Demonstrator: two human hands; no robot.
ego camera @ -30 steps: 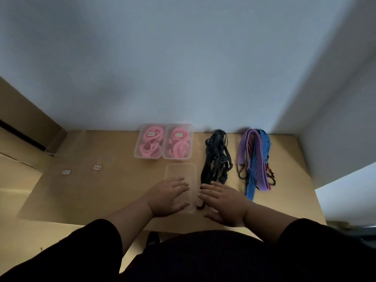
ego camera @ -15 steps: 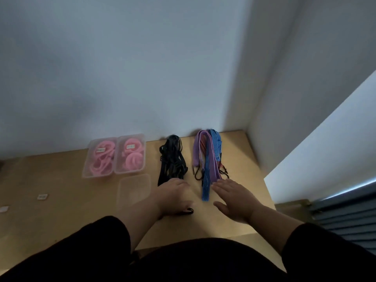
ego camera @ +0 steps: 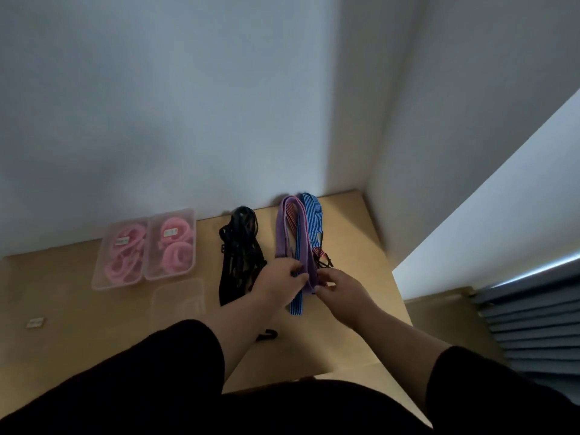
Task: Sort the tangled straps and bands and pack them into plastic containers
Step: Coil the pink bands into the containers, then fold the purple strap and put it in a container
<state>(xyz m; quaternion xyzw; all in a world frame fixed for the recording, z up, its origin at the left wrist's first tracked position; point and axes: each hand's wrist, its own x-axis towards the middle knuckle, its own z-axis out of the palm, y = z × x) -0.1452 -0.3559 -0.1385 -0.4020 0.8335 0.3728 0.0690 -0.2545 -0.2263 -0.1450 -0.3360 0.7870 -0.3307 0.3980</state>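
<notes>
Left hand [ego camera: 280, 279]: I see it reaching from the left onto the lower part of the purple band [ego camera: 299, 246], fingertips curled against it and pinching its left edge.
Right hand [ego camera: 340, 285]: I see it meeting the same band from the right, fingers bent and pinching the lower end, just beside the left hand.
Purple band: lies lengthwise on the wooden table [ego camera: 361, 277], far end near the wall, near end between my two hands.
Blue striped strap [ego camera: 310, 221]: touching the purple band on its right, its near end showing below the hands; a red striped piece shows between the two, details too blurred for me to sort.
Black straps [ego camera: 240, 246]: a tangled bundle left of the coloured ones, partly behind the left forearm.
Filled containers [ego camera: 146, 246]: two clear boxes side by side near the wall, each holding pink coiled bands.
Empty container [ego camera: 177, 298]: clear, in front of the filled pair, left of the black straps.
Small tag [ego camera: 35, 323]: far left on the table.
</notes>
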